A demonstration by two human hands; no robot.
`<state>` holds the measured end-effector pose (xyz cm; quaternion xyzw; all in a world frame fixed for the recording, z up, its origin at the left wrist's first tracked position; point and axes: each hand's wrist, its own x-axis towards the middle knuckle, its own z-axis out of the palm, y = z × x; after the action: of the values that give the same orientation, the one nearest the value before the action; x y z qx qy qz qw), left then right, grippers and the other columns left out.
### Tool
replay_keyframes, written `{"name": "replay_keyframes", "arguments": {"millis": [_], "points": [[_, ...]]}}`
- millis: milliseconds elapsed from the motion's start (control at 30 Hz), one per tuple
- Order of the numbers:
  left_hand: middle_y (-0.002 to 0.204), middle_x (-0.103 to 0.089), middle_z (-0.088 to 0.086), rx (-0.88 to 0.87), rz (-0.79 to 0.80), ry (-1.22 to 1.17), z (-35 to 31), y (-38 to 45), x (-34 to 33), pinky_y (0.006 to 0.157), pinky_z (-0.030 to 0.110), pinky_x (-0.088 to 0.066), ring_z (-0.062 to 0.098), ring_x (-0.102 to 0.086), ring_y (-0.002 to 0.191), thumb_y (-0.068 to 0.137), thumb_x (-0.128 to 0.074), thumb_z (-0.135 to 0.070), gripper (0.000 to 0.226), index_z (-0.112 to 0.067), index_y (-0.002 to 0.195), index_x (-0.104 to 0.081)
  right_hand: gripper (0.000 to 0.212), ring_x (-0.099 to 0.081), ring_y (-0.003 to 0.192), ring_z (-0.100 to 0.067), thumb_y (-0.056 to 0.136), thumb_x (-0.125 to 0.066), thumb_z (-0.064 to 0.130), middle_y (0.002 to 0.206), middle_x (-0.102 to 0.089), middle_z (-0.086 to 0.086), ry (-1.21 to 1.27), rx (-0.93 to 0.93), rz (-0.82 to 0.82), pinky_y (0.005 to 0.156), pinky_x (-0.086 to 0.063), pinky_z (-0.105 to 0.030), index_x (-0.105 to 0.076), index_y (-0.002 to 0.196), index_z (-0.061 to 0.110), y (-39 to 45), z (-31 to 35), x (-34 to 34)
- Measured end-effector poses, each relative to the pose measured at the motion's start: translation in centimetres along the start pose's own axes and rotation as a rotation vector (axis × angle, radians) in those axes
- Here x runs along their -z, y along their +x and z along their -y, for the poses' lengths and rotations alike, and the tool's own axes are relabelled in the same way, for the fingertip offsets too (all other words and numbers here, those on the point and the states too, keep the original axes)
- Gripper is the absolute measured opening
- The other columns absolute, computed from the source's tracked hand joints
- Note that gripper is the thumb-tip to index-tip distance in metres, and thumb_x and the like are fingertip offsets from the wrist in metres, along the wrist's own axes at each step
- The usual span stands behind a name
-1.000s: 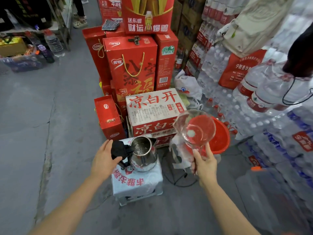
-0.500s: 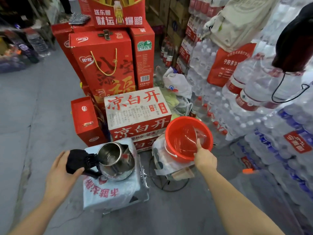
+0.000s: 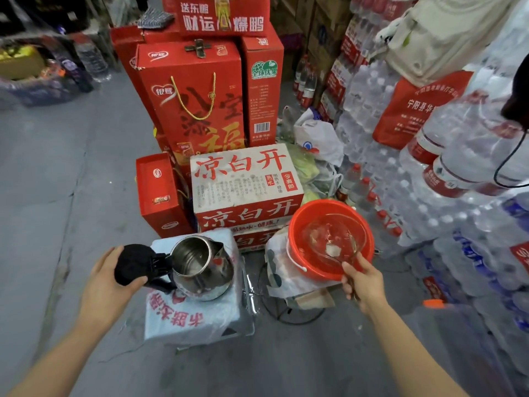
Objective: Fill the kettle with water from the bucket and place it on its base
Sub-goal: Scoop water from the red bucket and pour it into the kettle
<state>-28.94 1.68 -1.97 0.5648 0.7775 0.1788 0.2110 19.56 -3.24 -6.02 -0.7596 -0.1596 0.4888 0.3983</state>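
Observation:
A steel kettle [image 3: 203, 267] stands with its lid swung open on a wrapped white pack [image 3: 189, 319]. My left hand [image 3: 110, 282] grips the black lid [image 3: 133, 263] at the kettle's handle side. To the right, a red bucket [image 3: 297, 262] sits on a bagged stand. My right hand [image 3: 362, 285] holds the handle of a clear plastic scoop [image 3: 332, 240], whose bowl is down inside the bucket. The kettle's base is hidden under the kettle or out of sight.
Red gift boxes [image 3: 197, 104] and a white carton with red characters [image 3: 246, 184] stack right behind the kettle. Shrink-wrapped water bottle packs [image 3: 446, 202] wall off the right side. A black cable [image 3: 289, 316] loops on the grey concrete floor [image 3: 57, 196] below the bucket.
My right hand has lowered the clear scoop from above the bucket into it. My left hand has stayed on the kettle's open lid. The view has shifted nearer and downward.

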Motion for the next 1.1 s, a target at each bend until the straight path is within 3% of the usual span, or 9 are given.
{"name": "replay_keyframes", "arguments": {"millis": [167, 267, 400, 567, 633, 700, 800, 967, 1100], "points": [[0.146, -0.047, 0.017, 0.003, 0.026, 0.016, -0.4, 0.0, 0.4, 0.101, 0.054, -0.045, 0.041, -0.052, 0.124, 0.071, -0.085, -0.011, 0.079, -0.008, 0.141, -0.047, 0.074, -0.038, 0.036, -0.013, 0.088, -0.072, 0.021, 0.054, -0.051, -0.007, 0.188, 0.07, 0.093, 0.034, -0.034, -0.024, -0.036, 0.152, 0.029, -4.5, 1.3, 1.7], [0.146, -0.047, 0.018, -0.006, 0.068, 0.015, -0.5, 0.2, 0.8, 0.101, 0.052, -0.044, 0.042, -0.053, 0.124, 0.069, -0.086, -0.01, 0.081, -0.006, 0.14, -0.047, 0.107, -0.038, 0.036, -0.012, 0.053, -0.091, 0.051, 0.055, -0.053, -0.005, 0.255, 0.128, 0.156, 0.033, -0.033, -0.022, -0.039, 0.146, 0.038, -7.5, 2.8, 1.5], [0.148, -0.045, 0.02, -0.006, 0.133, 0.015, -0.7, 0.4, 1.3, 0.11, 0.046, -0.039, 0.04, -0.049, 0.131, 0.067, -0.086, -0.009, 0.085, -0.003, 0.142, -0.045, 0.07, -0.036, 0.034, -0.011, 0.091, -0.065, 0.013, 0.054, -0.051, -0.006, 0.211, 0.213, 0.231, 0.032, -0.032, -0.022, -0.034, 0.15, 0.034, -9.9, 3.4, 0.1], [0.152, -0.04, 0.017, -0.06, 0.177, 0.034, -1.1, 0.5, 2.0, 0.113, 0.041, -0.033, 0.035, -0.042, 0.137, 0.071, -0.084, -0.011, 0.084, -0.004, 0.143, -0.043, 0.112, -0.037, 0.036, -0.015, 0.05, -0.09, 0.05, 0.058, -0.053, -0.011, 0.195, 0.227, 0.348, 0.034, -0.034, -0.023, -0.036, 0.147, 0.041, -12.9, 3.8, -4.4], [0.151, -0.041, 0.015, -0.086, 0.192, 0.044, -1.0, 0.7, 2.3, 0.109, 0.039, -0.037, 0.034, -0.047, 0.133, 0.071, -0.083, -0.011, 0.081, -0.005, 0.142, -0.044, 0.112, -0.038, 0.036, -0.016, 0.038, -0.092, 0.061, 0.059, -0.053, -0.012, 0.212, 0.238, 0.387, 0.035, -0.034, -0.023, -0.044, 0.138, 0.051, -13.8, 3.5, -6.6], [0.154, -0.038, 0.013, -0.095, 0.212, 0.067, -0.9, 0.9, 2.5, 0.106, 0.039, -0.04, 0.033, -0.048, 0.132, 0.073, -0.082, -0.014, 0.083, -0.007, 0.144, -0.041, 0.092, -0.037, 0.035, -0.015, 0.049, -0.091, 0.057, 0.058, -0.053, -0.012, 0.203, 0.246, 0.413, 0.036, -0.033, -0.023, -0.049, 0.132, 0.055, -14.9, 3.4, -8.7], [0.156, -0.035, 0.012, -0.099, 0.245, 0.089, -0.4, 1.3, 2.6, 0.109, 0.041, -0.04, 0.031, -0.044, 0.136, 0.074, -0.081, -0.019, 0.088, -0.009, 0.148, -0.036, 0.067, -0.035, 0.034, -0.014, 0.092, -0.067, 0.016, 0.054, -0.051, -0.01, 0.108, 0.3, 0.372, 0.034, -0.03, -0.021, -0.039, 0.147, 0.04, -15.4, 2.7, -11.6], [0.154, -0.038, 0.011, -0.129, 0.258, 0.085, 0.2, 1.7, 2.5, 0.109, 0.043, -0.042, 0.031, -0.046, 0.133, 0.073, -0.081, -0.02, 0.088, -0.008, 0.148, -0.036, 0.07, -0.036, 0.037, -0.012, 0.097, -0.06, 0.007, 0.054, -0.054, -0.007, -0.102, 0.411, 0.267, 0.034, -0.032, -0.021, -0.031, 0.15, 0.043, -15.5, 1.9, -15.2], [0.154, -0.038, 0.008, -0.163, 0.253, 0.092, 0.9, 1.9, 2.2, 0.107, 0.044, -0.045, 0.03, -0.049, 0.132, 0.074, -0.08, -0.022, 0.086, -0.009, 0.148, -0.036, 0.075, -0.049, 0.083, -0.011, 0.092, -0.066, 0.016, 0.118, -0.07, 0.011, -0.286, 0.529, 0.136, 0.069, -0.046, -0.026, -0.034, 0.132, 0.07, -15.3, 1.6, -17.1]]}}
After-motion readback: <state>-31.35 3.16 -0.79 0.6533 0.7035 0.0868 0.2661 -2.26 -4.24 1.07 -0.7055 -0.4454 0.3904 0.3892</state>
